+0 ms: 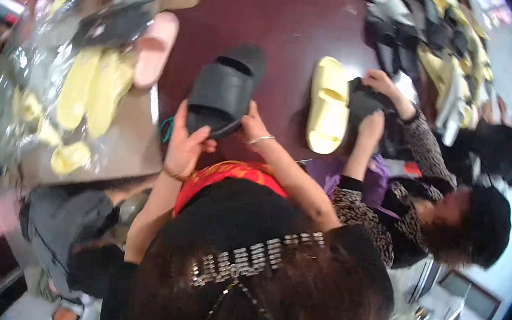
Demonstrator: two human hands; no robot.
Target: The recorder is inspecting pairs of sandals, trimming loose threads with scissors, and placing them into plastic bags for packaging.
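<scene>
Both my hands grip one black slipper (223,92) above the dark red table (285,23): left hand (184,145) clamped on its near edge, right hand (252,131) with fingers curled at its right side. To handle it well, I judge I should keep the sole level and the grip firm on both edges. A pale yellow slipper (328,105) lies to the right, beside a co-worker's hands (374,104) on another dark slipper; bagged yellow slippers (92,89) sit left.

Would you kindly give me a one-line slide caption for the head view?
Both hands, left hand and right hand, hold a black slide sandal over a dark red table; a co-worker's hands handle another beside a yellow sandal.
</scene>
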